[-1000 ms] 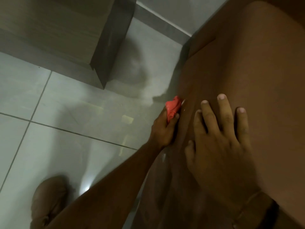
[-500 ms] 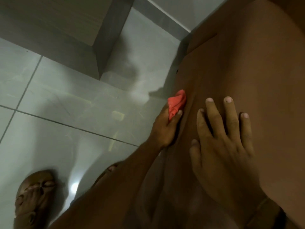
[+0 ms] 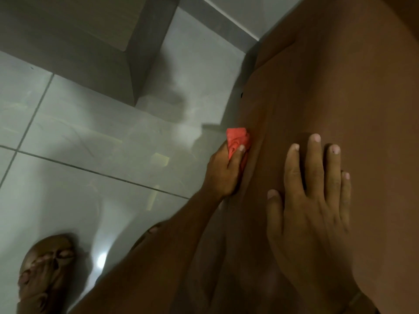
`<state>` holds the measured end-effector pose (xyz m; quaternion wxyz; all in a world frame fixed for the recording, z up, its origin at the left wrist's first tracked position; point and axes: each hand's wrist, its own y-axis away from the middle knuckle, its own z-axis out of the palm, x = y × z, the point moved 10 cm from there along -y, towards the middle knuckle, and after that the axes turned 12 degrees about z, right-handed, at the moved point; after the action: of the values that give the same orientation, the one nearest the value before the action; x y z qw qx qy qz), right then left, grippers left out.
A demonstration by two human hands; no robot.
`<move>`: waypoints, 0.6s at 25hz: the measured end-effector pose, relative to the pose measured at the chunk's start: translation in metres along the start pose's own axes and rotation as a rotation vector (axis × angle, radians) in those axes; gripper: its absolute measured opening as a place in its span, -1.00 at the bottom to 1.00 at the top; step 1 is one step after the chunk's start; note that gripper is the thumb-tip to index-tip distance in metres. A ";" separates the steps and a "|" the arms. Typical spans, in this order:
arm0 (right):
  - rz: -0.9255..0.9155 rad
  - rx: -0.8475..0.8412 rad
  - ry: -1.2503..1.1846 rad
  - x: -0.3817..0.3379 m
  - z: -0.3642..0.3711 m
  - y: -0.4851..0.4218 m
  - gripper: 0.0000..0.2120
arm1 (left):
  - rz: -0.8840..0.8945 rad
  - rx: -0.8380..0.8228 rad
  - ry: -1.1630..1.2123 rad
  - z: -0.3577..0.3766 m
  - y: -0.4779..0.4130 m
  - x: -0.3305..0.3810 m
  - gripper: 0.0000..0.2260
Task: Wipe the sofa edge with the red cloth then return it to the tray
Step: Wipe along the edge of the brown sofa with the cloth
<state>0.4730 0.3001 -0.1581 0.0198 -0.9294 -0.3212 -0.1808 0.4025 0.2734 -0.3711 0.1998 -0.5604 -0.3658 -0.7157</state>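
Clamped in the left hand (image 3: 223, 171), the red cloth (image 3: 238, 143) sat bunched, with the thumb laid across its front and the other fingers curled behind it out of my sight. I saw the cloth pressed against the side of the sofa edge (image 3: 254, 168), just above the floor, its top poking out past the thumb. The right hand (image 3: 310, 196) lay flat and spread, palm down, on the sofa top, gripping nothing, all fingers fanned apart and the thumb pointing toward the cloth hand.

Largest in my view was the brown sofa (image 3: 340, 87), which filled the whole right side and ran up to the top corner. Next came the grey tiled floor (image 3: 79, 189), glossy, crossed by dark grout lines and carrying a bright glare spot near the bottom. A grey wooden cabinet (image 3: 95, 37) stood in the upper left, its corner jutting toward the sofa with a strip of floor between them. The left forearm (image 3: 147, 257) crossed the lower middle of the frame diagonally. A foot in a brown sandal (image 3: 45, 268) rested on the tiles at the lower left, well apart from the sofa. A small dark mark (image 3: 241, 94) showed on the sofa's side, above the cloth.
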 end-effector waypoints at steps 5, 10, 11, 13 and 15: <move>-0.017 -0.013 0.018 -0.005 0.001 0.007 -0.30 | 0.011 -0.063 0.079 0.011 0.036 0.022 -0.33; -0.031 0.021 -0.073 -0.002 0.003 0.011 -0.31 | 0.083 -0.009 0.005 0.029 -0.108 0.054 -0.33; -0.026 0.015 -0.084 -0.001 0.005 0.010 -0.31 | 0.083 -0.026 -0.024 0.030 -0.118 0.050 -0.33; -0.006 0.016 -0.093 0.001 0.003 0.009 -0.32 | 0.149 -0.091 -0.029 0.035 -0.092 0.049 -0.40; -0.004 0.024 -0.073 0.000 0.002 0.010 -0.33 | 0.259 -0.098 -0.012 0.025 -0.028 0.046 -0.49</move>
<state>0.4796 0.2920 -0.1590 0.0192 -0.9344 -0.3257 -0.1430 0.3862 0.3158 -0.3335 0.2609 -0.6162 -0.2563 -0.6976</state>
